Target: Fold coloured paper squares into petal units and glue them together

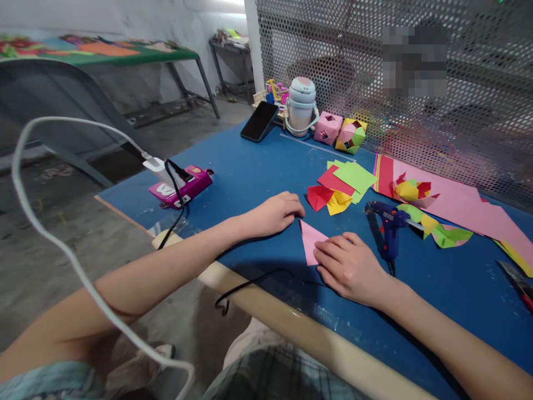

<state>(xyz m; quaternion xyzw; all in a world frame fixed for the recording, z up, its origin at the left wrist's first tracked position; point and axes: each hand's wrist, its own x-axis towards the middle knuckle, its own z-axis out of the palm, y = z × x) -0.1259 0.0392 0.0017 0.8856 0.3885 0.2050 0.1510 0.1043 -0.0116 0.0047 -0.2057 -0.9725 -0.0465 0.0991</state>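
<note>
A folded pink paper (310,243) lies on the blue table between my two hands, narrowing to a corner at its far end. My left hand (280,214) rests on the table with its fingers curled together, the fingertips closed at that far corner. Laid over the paper's right side is my right hand (350,266), its fingers stretched out and pressing it down. Just past the right hand stands a blue glue gun (389,222) with a small red light. Beyond the paper are a red folded piece (320,197) and a yellow folded piece (339,202).
Green paper squares (356,176) and pink sheets (458,208) lie farther back. A bottle (302,105), a phone (260,121) and pink paper ball (327,128) stand along the back. At left sits a magenta power box (181,189) with cables; scissors (518,283) lie far right.
</note>
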